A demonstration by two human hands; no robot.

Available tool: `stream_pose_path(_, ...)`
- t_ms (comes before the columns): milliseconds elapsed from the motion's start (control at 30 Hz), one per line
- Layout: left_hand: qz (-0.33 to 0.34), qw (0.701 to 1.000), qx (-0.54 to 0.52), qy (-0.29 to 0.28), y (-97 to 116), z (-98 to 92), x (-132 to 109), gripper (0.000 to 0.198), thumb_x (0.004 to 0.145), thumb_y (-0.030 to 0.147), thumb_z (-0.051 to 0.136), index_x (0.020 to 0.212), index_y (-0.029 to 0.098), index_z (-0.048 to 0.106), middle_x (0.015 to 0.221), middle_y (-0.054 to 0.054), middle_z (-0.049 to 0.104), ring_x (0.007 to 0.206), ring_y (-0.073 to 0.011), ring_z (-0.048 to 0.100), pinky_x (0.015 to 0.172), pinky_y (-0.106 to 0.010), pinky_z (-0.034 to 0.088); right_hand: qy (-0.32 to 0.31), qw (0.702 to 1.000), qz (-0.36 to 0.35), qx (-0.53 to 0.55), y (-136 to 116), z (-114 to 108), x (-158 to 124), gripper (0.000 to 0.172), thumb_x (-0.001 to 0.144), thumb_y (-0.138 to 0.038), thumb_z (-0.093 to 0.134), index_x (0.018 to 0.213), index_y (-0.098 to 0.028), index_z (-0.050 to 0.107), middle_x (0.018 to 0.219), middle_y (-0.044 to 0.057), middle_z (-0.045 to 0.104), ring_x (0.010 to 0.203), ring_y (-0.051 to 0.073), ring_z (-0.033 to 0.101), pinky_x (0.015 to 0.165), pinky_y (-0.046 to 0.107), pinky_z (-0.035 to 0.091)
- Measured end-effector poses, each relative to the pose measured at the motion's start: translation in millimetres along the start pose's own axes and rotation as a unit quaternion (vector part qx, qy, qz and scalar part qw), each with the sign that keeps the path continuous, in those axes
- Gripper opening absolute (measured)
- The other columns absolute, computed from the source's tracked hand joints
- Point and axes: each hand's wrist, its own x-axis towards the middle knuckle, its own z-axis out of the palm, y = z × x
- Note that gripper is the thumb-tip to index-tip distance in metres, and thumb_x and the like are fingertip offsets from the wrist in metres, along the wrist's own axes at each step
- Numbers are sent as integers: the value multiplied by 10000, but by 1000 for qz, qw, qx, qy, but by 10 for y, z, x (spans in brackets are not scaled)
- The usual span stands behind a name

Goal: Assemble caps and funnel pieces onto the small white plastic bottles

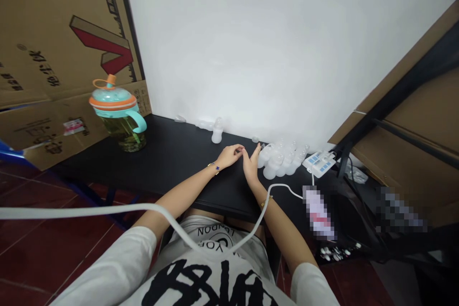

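Observation:
My left hand (231, 155) is over the black tabletop, its fingers curled and pressed together at the tips. Whatever they pinch, if anything, is too small to make out. Touching or almost touching those fingertips is the thumb of my right hand (251, 162), whose other fingers stretch out toward the wall. Just right of it, several small milky-white bottles (274, 165) with clear rounded tops stand in a tight cluster. One similar white bottle (217, 131) stands upright by itself, beyond my left hand. A small clear piece (255, 139) lies near the wall behind my right fingertips.
A drink jug (124, 124) with an orange and turquoise lid stands on the left, beside a large cardboard box (53, 33). A white cable (154, 206) crosses in front of my body. At right are a white power strip (319, 162) and a dark metal frame (387, 100).

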Motion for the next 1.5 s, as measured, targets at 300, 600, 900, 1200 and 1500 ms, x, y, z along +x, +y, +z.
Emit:
stream_pose_path(300, 1, 1000, 17, -18, -4, 2, 3, 290, 906, 252, 608, 1164, 186, 722, 1066, -54, 779, 794, -168, 686, 825, -295, 538, 34, 996, 66, 42, -35, -7, 21, 806, 942, -451, 470, 1603, -66, 212, 1697, 180, 216, 1584, 256, 182, 1277, 408, 164)
stream_pose_path(600, 0, 999, 34, -18, -11, 9, 2, 288, 910, 266, 612, 1162, 189, 729, 1073, -47, 780, 758, -160, 678, 794, -288, 529, 54, 995, 82, 31, 17, -30, 50, 790, 954, -448, 442, 1614, -98, 182, 1709, 155, 191, 1584, 236, 184, 1270, 394, 188)
stream_pose_path(900, 4, 998, 62, -24, 63, -22, -12, 274, 916, 248, 604, 1147, 187, 737, 1078, -46, 778, 798, -176, 684, 813, -296, 531, 38, 996, 83, 11, 65, -23, 98, 771, 939, -418, 459, 1590, -71, 234, 1692, 181, 232, 1577, 252, 212, 1261, 389, 215)
stream_pose_path(1200, 17, 995, 95, -6, 125, -78, -29, 264, 925, 229, 592, 1146, 196, 734, 1085, -50, 767, 848, -190, 693, 841, -301, 536, 34, 996, 66, -46, 195, 68, 245, 753, 922, -372, 471, 1574, -55, 268, 1671, 210, 276, 1566, 277, 234, 1255, 412, 214)
stream_pose_path(1500, 45, 990, 131, 7, 95, -97, -21, 309, 938, 198, 535, 1187, 227, 716, 1143, -47, 750, 928, -206, 702, 878, -315, 541, 62, 971, 116, -199, 63, 276, 654, 704, 903, -272, 486, 1546, -22, 347, 1676, 278, 199, 1575, 372, 155, 1238, 507, 185)
